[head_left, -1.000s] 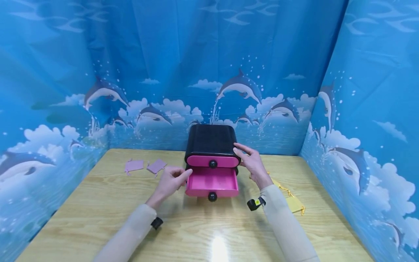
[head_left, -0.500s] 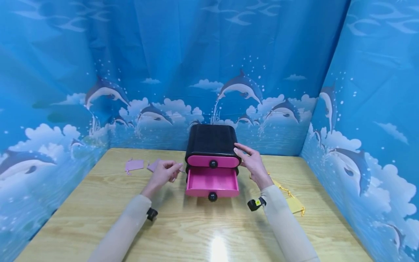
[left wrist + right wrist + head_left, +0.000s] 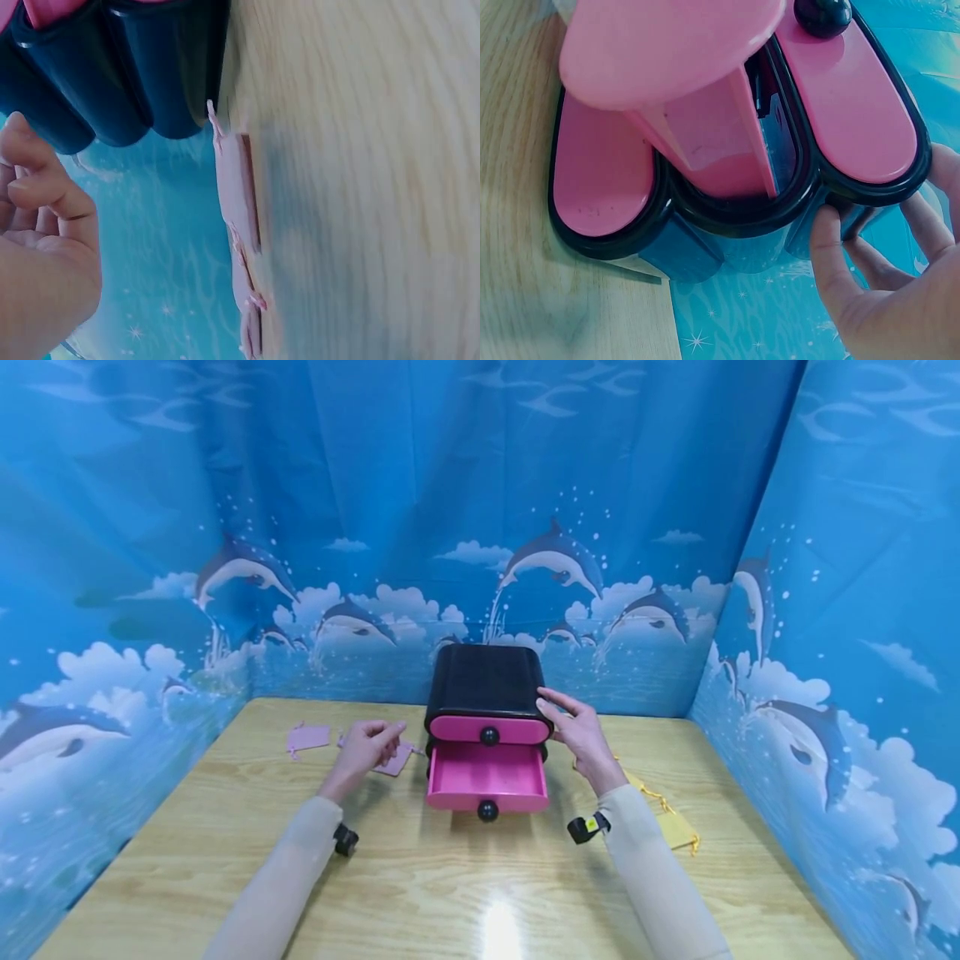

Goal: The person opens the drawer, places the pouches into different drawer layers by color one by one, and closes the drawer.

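A small black drawer cabinet [image 3: 486, 681] with pink drawer fronts and round black knobs stands at mid-table in the head view. Its middle drawer [image 3: 487, 772] is pulled out, and no contents show inside. My right hand [image 3: 581, 735] grips the cabinet's upper right side, thumb and fingers about the top tier [image 3: 862, 112] in the right wrist view. To the left, my left hand [image 3: 363, 756] hovers with loosely bent fingers, holding nothing. Beneath it lies a pinkish-purple drawstring pouch [image 3: 393, 760]; another pouch [image 3: 308, 737] lies farther left. A third is mostly hidden behind the hand.
Yellow drawstring pouches [image 3: 677, 829] lie on the wooden table [image 3: 420, 893] to the right, partly behind my right forearm. A blue dolphin-print curtain [image 3: 480, 485] rises close behind the cabinet and along both sides.
My left hand has drawn back leftward from beside the pulled-out drawer. A pouch near the cabinet now shows beneath it. The right hand and the cabinet stay put.
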{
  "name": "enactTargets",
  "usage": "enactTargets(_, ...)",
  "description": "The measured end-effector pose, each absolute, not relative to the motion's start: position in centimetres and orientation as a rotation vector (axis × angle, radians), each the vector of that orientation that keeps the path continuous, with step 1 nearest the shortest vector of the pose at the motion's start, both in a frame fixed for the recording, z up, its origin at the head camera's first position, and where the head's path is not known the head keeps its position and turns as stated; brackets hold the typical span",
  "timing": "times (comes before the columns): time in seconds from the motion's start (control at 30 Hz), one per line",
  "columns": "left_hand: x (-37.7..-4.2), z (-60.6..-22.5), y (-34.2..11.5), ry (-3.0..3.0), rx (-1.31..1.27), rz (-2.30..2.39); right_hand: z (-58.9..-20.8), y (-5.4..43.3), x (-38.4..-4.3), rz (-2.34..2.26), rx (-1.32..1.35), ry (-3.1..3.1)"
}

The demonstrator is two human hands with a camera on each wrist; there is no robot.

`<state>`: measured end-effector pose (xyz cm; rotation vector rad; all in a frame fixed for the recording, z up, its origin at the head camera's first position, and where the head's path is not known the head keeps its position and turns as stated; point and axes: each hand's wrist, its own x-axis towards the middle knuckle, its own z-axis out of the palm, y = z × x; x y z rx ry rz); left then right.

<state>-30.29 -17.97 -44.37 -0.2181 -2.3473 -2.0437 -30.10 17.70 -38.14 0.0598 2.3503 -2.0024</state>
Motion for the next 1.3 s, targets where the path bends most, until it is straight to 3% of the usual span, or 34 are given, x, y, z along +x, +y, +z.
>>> enactTargets(0.3,-31.3,-44.8,-18.9,-2.567,-0.064,-1.858,-38.2,17.7,-30.2,-2.008,0.068,2.347)
enactTargets(1.3,-34.4,-46.3,-20.7,-2.898,-0.033,-1.626,-38.2,17.6,-30.2,-2.011,0.1,2.351)
